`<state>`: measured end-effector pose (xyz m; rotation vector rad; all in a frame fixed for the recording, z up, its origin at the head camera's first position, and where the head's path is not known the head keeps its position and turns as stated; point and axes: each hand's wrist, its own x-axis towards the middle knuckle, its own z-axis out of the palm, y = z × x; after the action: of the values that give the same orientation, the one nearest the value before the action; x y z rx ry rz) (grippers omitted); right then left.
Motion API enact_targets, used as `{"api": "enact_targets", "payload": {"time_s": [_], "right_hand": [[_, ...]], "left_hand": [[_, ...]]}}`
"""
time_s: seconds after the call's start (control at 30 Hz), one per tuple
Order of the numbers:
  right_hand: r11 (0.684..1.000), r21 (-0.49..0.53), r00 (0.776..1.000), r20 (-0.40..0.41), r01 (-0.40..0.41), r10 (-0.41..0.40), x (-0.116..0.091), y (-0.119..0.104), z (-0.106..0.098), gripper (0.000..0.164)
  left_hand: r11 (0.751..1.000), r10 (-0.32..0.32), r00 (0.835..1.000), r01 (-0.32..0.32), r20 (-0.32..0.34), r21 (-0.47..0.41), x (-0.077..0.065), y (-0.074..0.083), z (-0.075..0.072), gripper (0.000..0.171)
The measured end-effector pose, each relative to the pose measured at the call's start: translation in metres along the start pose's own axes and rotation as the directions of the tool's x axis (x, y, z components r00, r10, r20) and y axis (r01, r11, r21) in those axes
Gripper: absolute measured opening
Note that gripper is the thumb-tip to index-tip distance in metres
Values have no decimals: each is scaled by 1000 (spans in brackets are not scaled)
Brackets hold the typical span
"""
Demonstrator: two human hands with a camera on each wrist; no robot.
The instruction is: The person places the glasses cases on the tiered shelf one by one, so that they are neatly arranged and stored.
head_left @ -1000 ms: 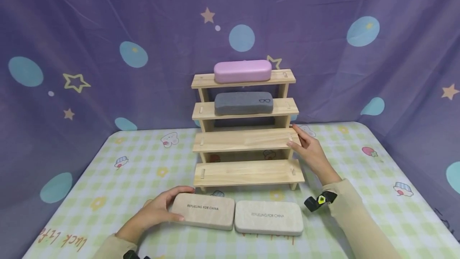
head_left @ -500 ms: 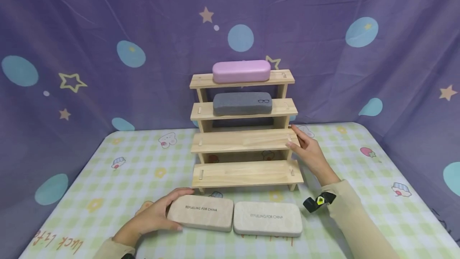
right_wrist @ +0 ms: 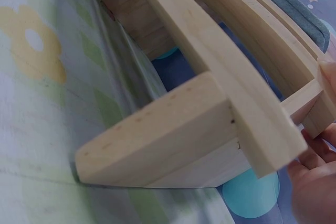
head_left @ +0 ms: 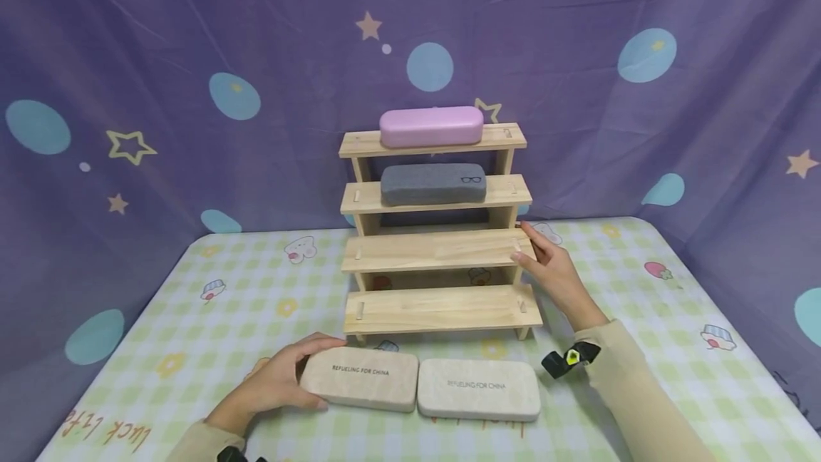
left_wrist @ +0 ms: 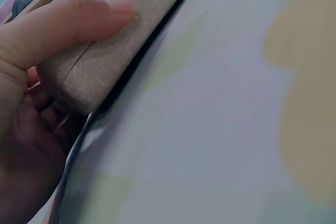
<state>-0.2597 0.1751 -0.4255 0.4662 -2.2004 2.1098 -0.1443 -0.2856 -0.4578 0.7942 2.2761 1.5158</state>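
In the head view my left hand (head_left: 276,381) holds the left end of a beige glasses case (head_left: 360,378) lettered "REFUELING FOR CHINA". The left wrist view shows the thumb (left_wrist: 100,18) against the side of that case (left_wrist: 86,74); the other fingers are partly hidden behind it. My right hand (head_left: 558,274) grips the right end of the third tier down on a stepped wooden display rack (head_left: 439,249), thumb on the front edge. Close beside the beige case lies a pale grey-white glasses case (head_left: 478,391) with the same lettering.
A pink glasses case (head_left: 432,127) sits on the top tier. Below it, a grey-blue glasses case (head_left: 432,185) with a small spectacles print occupies the second tier. A checked cloth (head_left: 244,334) covers the table, and a purple patterned curtain (head_left: 308,34) hangs behind.
My left thumb has shifted slightly down along the front side of the beige case, whose left end has moved a little left. The right hand keeps its place on the rack.
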Motion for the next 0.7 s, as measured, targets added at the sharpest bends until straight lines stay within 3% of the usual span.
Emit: {"api": "enact_targets", "payload": {"time_s": [0.23, 0.53, 0.7], "right_hand": [[1000, 4, 1000, 10, 6, -6, 0, -1, 0, 67], [1000, -4, 1000, -1, -7, 7, -1, -3, 0, 67], [1000, 6, 1000, 1, -5, 5, -1, -2, 0, 67]], "left_hand": [[995, 68, 998, -67, -11, 78, 0, 6, -4, 79], [991, 104, 994, -106, 25, 77, -1, 17, -13, 77], [987, 131, 991, -131, 9, 89, 2, 31, -20, 76]]}}
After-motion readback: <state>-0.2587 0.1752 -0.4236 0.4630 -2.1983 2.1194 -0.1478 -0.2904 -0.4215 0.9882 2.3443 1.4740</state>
